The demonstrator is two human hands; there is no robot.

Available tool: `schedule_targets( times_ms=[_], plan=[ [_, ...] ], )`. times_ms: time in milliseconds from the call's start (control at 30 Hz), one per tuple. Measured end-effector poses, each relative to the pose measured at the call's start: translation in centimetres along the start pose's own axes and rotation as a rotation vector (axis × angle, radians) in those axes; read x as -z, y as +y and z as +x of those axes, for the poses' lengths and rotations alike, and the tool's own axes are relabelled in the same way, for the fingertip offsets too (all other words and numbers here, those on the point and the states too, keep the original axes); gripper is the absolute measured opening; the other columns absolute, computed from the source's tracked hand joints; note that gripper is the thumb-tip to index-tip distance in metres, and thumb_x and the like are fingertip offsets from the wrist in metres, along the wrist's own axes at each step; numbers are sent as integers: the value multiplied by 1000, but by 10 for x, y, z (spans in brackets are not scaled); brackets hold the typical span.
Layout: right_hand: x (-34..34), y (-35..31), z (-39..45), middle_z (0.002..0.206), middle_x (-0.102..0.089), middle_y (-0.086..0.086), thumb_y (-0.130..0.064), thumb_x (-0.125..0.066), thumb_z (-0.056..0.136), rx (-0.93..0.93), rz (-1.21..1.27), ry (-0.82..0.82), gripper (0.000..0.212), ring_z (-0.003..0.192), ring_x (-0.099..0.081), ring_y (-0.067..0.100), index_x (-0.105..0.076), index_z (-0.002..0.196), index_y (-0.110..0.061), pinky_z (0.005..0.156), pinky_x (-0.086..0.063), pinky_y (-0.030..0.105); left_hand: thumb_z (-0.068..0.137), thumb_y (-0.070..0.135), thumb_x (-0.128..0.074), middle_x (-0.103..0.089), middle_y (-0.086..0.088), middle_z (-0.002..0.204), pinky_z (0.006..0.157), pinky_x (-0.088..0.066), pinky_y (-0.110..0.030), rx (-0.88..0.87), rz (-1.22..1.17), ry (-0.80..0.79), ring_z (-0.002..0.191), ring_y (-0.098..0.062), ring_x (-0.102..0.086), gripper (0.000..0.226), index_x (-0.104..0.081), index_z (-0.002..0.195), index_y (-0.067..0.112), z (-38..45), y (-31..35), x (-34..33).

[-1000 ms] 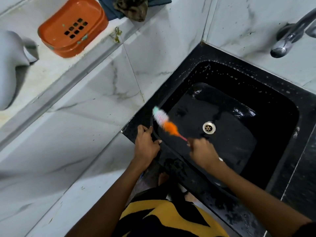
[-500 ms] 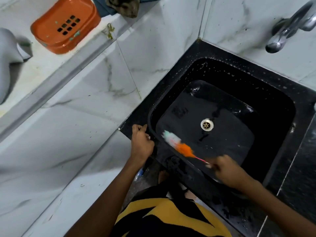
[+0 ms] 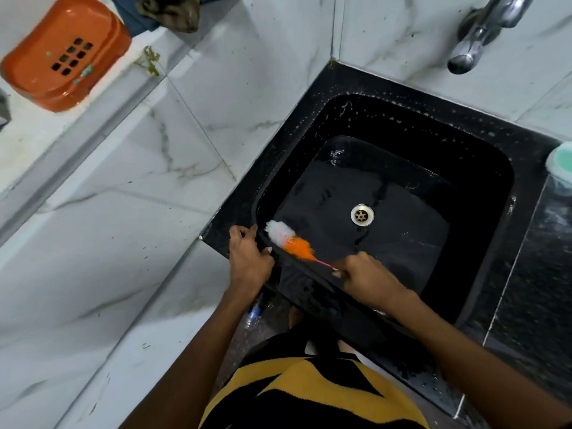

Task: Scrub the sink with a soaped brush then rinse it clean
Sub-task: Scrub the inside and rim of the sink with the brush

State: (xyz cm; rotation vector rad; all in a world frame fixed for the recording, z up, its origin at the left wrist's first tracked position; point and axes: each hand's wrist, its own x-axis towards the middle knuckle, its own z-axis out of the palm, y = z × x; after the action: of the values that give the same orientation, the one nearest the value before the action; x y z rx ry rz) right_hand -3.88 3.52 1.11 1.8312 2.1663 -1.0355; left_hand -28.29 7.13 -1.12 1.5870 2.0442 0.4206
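A black square sink (image 3: 483, 168) fills the right half of the view, wet, with a metal drain (image 3: 362, 214) in its floor. My right hand (image 3: 368, 277) grips the thin pink handle of a brush (image 3: 289, 239) whose bristles are white at the tip and orange behind. The bristles lie against the sink's near-left inner wall. My left hand (image 3: 247, 258) rests on the sink's front-left rim, fingers curled over the edge, just left of the brush head.
A chrome tap (image 3: 476, 41) juts out over the sink's back right. An orange soap dish (image 3: 65, 51) and a dark cloth (image 3: 167, 10) sit on the marble ledge at upper left. A teal-lidded container (image 3: 561, 168) stands at the right edge. A plastic bottle (image 3: 255, 311) lies on the floor below.
The brush head has swept left along the near wall toward my left hand, after swinging right half a second ago. My left hand stays on the rim.
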Motion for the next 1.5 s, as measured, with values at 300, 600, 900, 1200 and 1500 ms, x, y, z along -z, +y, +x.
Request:
schedule_targets(
  times_ms=[300,600,900,1200,1500],
  plan=[
    [21,-47,7,96,-57,15,-28,-50,94,33,-71,90,19,89,-59,38,-52,84,-13,72,-43,38,76,11,-77,-40,-9,109,91,-50,-40,-11,39,63,98,-33,-53,61,-57,132,0,-1,7,-6],
    [52,-57,-13,104,-57,11,-10,-44,90,45,-248,-13,17,92,-60,30,-57,102,-9,70,-39,34,81,6,-71,-42,-14,114,88,-48,-37,-2,39,84,103,-32,-48,60,-53,137,-3,-3,14,-7],
    [54,-60,-53,101,-61,10,-14,-44,90,92,-403,2,18,93,-61,31,-59,98,-14,68,-38,35,83,7,-73,-46,-14,112,89,-48,-35,-46,-4,75,104,-31,-51,54,-58,134,-1,-6,9,-9],
    [41,-1,-128,101,-64,-4,-32,-46,81,-213,-384,52,44,92,-64,21,-51,124,-33,67,-45,31,83,5,-72,-44,-8,108,88,-51,-39,-80,-38,57,102,-27,-50,44,-65,126,1,-5,5,-8],
    [16,-17,-123,63,-60,-5,-24,-59,57,-119,-466,188,24,50,-63,21,-68,79,-24,42,-19,21,82,8,-74,-44,-5,110,90,-51,-39,-149,-45,-6,102,-29,-55,43,-66,124,4,-11,2,-10]
  ],
)
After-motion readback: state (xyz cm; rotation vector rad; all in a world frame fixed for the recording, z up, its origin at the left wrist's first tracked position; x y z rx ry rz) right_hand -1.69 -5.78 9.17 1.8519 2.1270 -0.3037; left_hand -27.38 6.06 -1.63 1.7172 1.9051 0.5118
